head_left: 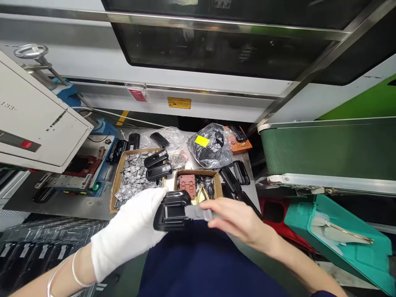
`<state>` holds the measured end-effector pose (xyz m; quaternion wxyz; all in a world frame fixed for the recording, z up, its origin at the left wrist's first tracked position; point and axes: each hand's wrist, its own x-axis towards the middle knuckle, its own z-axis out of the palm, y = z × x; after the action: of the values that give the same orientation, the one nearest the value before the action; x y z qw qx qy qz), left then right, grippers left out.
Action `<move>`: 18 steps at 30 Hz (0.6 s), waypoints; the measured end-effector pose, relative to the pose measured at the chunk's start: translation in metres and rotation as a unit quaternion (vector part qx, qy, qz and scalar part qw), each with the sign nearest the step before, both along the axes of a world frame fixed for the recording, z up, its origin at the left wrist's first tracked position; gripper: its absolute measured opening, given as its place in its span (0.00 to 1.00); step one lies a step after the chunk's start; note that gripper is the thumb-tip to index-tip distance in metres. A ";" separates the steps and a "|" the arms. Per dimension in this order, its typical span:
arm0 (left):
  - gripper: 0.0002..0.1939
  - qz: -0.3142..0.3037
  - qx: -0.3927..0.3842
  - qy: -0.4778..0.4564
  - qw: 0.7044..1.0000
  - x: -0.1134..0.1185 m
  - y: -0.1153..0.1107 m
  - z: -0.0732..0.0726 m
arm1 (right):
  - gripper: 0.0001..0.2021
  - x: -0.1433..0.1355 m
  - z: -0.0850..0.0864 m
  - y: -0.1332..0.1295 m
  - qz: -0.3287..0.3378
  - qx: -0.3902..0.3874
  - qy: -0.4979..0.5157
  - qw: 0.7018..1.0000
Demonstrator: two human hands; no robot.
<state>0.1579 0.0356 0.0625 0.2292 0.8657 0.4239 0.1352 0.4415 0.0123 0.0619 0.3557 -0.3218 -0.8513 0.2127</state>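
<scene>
A steel bench (77,206) is stretching below a machine window across the middle. At lower centre the gloved left hand (133,231) is gripping a black housing (171,212), while the bare right hand (238,218) is pinching a grey strip (198,212) against it. Just behind, a box of metal clips (133,177) and a small box (198,183) are sitting.

The left hand (133,229) wears a white glove; the right hand (238,218) is bare. Between them sits a glossy black plastic part (171,212) with a grey metal strip (198,212). The cardboard box (119,181) is brown and filled with silver pieces (133,179). A smaller box (218,185) holds a reddish-brown block (187,184). The bag (210,146) is clear with a yellow label. The conveyor belt (324,146) is dark green, the bin (340,239) teal.
</scene>
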 end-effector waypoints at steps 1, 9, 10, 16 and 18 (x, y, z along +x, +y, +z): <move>0.15 -0.003 0.012 0.011 1.000 0.004 0.001 -0.002 | 0.15 -0.002 0.001 -0.001 0.009 0.014 -0.022 1.000; 0.27 -0.054 0.340 0.049 0.938 0.028 0.010 -0.016 | 0.19 -0.050 -0.016 -0.011 -0.054 0.058 -0.070 0.994; 0.26 -0.055 0.337 0.048 0.939 0.029 0.011 -0.017 | 0.19 -0.053 -0.019 -0.012 -0.070 0.059 -0.075 0.993; 0.34 -0.017 0.207 0.079 0.975 0.020 0.015 -0.024 | 0.15 -0.042 -0.035 -0.014 -0.162 0.033 -0.038 0.985; 0.35 -0.015 0.192 0.095 0.977 0.019 0.016 -0.027 | 0.14 -0.041 -0.038 -0.014 -0.172 0.037 -0.024 0.984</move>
<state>0.1766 0.0517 0.0356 0.0196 0.9088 0.3967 0.1279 0.4002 -0.0013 0.0241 0.3778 -0.4554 -0.7988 0.1086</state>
